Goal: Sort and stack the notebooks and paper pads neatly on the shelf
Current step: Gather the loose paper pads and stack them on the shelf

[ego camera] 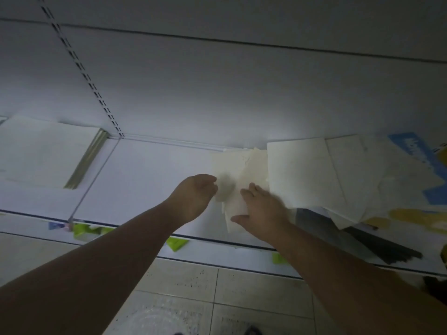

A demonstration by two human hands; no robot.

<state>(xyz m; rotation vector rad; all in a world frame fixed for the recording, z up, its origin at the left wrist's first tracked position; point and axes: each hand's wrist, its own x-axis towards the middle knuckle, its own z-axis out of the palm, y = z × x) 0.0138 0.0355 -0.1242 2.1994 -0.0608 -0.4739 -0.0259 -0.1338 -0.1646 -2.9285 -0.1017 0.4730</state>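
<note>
Paper pad [233, 169] touches right hand [263, 211], perhaps left hand [193, 195].

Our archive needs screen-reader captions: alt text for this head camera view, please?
Two bare hands reach onto a dim white shelf: the right hand lies flat on loose cream sheets, the left hand at their edge, its grip unclear. A messy pile of paper and blue covers sprawls to the right; a neat white stack sits left.
</note>
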